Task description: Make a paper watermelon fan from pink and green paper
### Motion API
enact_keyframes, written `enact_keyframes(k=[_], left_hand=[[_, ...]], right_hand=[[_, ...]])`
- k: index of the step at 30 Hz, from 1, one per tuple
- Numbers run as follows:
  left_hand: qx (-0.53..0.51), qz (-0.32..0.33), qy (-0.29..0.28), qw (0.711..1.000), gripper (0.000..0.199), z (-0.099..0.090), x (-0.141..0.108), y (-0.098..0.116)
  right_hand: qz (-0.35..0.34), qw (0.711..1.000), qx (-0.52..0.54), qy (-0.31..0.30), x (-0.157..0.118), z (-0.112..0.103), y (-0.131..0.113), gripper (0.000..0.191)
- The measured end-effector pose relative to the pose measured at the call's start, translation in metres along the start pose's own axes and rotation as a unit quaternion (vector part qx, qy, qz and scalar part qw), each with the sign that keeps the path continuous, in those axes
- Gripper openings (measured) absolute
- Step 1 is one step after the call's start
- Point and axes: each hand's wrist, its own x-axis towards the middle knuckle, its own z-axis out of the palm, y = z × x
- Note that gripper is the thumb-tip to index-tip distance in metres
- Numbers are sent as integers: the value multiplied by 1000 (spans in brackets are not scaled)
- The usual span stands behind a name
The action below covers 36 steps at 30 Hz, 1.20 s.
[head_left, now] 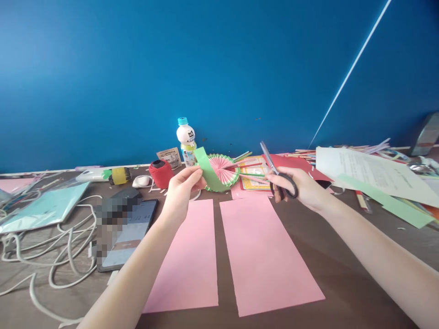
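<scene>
Between the thumb and fingers of my left hand (185, 183) is a strip of green paper (210, 171), held up above the table. My right hand (302, 185) is closed round the black handles of a pair of scissors (270, 157), whose blades point up and to the left, apart from the strip. Behind the strip lies a pleated pink and green paper rosette (222, 167), partly hidden by it. Two pink paper sheets lie side by side below my hands, the left sheet (195, 256) partly under my left forearm and the right sheet (265, 256) in full view.
A bottle (185, 137) and a red roll (161, 173) stand near the blue wall. On the left are a phone (137, 233), white cables (70, 256) and a teal packet (48, 205). Printed paper (373, 171) and green paper scraps (408, 212) lie at the right.
</scene>
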Motion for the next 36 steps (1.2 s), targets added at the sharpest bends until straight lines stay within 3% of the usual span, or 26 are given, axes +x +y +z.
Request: enact_keyframes(k=[5, 7, 13, 17, 21, 24, 30, 33, 36], left_hand=[[-23, -7, -38, 999, 31, 2, -4, 4], [-14, -13, -62, 998, 25, 2, -5, 4], [85, -50, -239, 966, 12, 3, -10, 7], [154, -34, -311, 937, 13, 5, -14, 9], [253, -6, -314, 915, 16, 5, -16, 4], [269, 7, -308, 912, 15, 5, -16, -3], [276, 10, -321, 906, 35, 5, -16, -6], [298, 14, -318, 900, 34, 5, -17, -3], [303, 11, -302, 904, 32, 6, -18, -1]], right_hand=[[-8, 995, 33, 94, 2, -17, -2, 32], [-12, 991, 43, 127, 4, -24, 1, 33], [-75, 974, 44, 210, 13, -35, 15, 25], [-84, 988, -3, 126, 10, -26, 13, 36], [-103, 992, -75, -15, 5, -9, 13, 39], [-98, 988, -86, -80, 3, 4, 17, 34], [-108, 989, -76, -72, 2, 17, 20, 42], [-144, 980, -115, -67, 2, 17, 18, 37], [-153, 973, -139, -101, 1, 16, 17, 30]])
